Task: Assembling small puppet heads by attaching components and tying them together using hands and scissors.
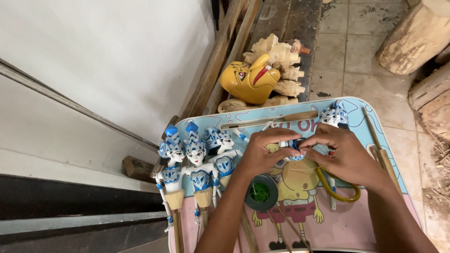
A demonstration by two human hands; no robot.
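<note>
Tiled floor, white wall, cartoon-printed tray (pixel 370 140), left hand (pixel 265 152) and right hand (pixel 340 154) pinching blue-white puppet piece (pixel 293 147)

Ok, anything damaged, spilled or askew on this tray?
Nothing stands out. The left hand and right hand pinch a small blue-and-white puppet part over the cartoon-printed tray; the three blue-and-white painted wooden puppets lie neatly side by side.

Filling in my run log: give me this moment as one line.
left hand and right hand: both pinch small blue-white puppet part | beside: three finished puppets, thread spool | surface: cartoon tray table
</note>
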